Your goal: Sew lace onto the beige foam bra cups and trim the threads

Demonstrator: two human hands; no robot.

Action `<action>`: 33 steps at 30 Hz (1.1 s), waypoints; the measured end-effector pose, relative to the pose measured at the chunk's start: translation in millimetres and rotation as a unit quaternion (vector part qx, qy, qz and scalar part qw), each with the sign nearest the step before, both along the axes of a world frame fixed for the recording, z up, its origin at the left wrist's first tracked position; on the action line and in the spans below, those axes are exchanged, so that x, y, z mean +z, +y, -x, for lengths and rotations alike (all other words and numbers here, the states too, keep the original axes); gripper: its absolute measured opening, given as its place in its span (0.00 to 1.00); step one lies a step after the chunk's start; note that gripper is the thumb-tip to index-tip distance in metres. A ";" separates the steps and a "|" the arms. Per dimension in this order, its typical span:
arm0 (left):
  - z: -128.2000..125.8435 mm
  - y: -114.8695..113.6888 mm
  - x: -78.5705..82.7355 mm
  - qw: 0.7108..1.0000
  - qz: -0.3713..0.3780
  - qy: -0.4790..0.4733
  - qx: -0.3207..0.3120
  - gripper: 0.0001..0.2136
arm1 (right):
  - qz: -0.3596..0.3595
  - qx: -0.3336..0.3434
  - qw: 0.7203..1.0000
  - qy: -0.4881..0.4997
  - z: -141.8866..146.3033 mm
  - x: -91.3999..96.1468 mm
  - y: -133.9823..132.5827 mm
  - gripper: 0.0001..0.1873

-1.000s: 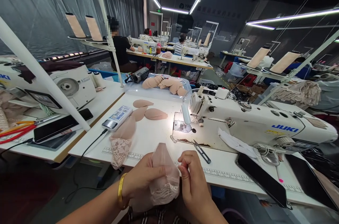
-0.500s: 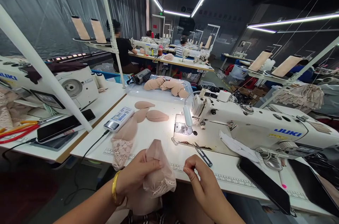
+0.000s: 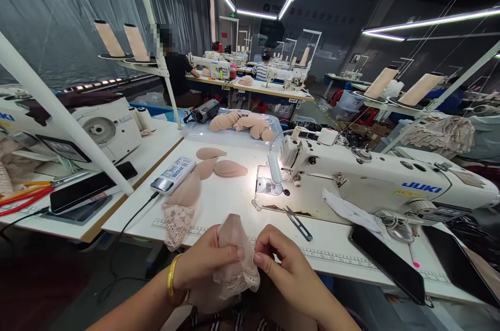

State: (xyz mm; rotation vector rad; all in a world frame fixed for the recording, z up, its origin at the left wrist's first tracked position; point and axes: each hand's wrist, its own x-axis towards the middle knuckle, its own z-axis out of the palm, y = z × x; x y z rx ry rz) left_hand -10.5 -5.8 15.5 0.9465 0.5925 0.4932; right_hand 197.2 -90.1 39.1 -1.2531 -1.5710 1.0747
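Observation:
My left hand [image 3: 205, 262], with a gold bangle on the wrist, is closed around a beige lace bra cup piece [image 3: 235, 255] held just off the near table edge. My right hand [image 3: 282, 264] pinches the right edge of the same piece, fingertip close to my left thumb. Beyond the hands, another lace cup [image 3: 180, 208] lies on the white table [image 3: 226, 200]. A white JUKI sewing machine [image 3: 375, 180] stands to the right, its lamp lighting the needle plate [image 3: 269, 186]. Thread snips [image 3: 297, 223] lie in front of it.
Loose beige foam pads [image 3: 219, 164] and a remote-like controller [image 3: 173, 175] lie on the table; more pads fill a clear bin [image 3: 242, 125]. A black phone [image 3: 386, 263] rests at right. A second machine [image 3: 97, 127], phone and red scissors [image 3: 23, 195] sit left. People sew at far tables.
My right hand, which had drawn away from the lace piece half a second ago, has come back and now pinches its right edge. The left hand keeps its hold.

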 end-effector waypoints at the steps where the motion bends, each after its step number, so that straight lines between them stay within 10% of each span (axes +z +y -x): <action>1: 0.2 0.2 -0.3 1.000 0.000 0.002 -0.002 0.20 | 0.009 0.005 1.000 0.006 -2.2 0.9 -0.4 0.12; 13: -11.0 -5.8 -1.0 0.999 0.036 0.003 -0.021 0.19 | -0.060 -0.014 0.997 0.050 6.7 -11.9 -12.3 0.14; 25: -16.3 -16.9 9.6 0.997 0.010 0.015 -0.076 0.18 | -0.142 0.012 0.984 -0.109 4.7 -11.0 -21.3 0.08; 33: -15.6 -8.5 12.6 0.996 0.042 0.064 0.054 0.18 | -0.164 0.002 0.979 -0.124 0.7 -15.8 -12.3 0.09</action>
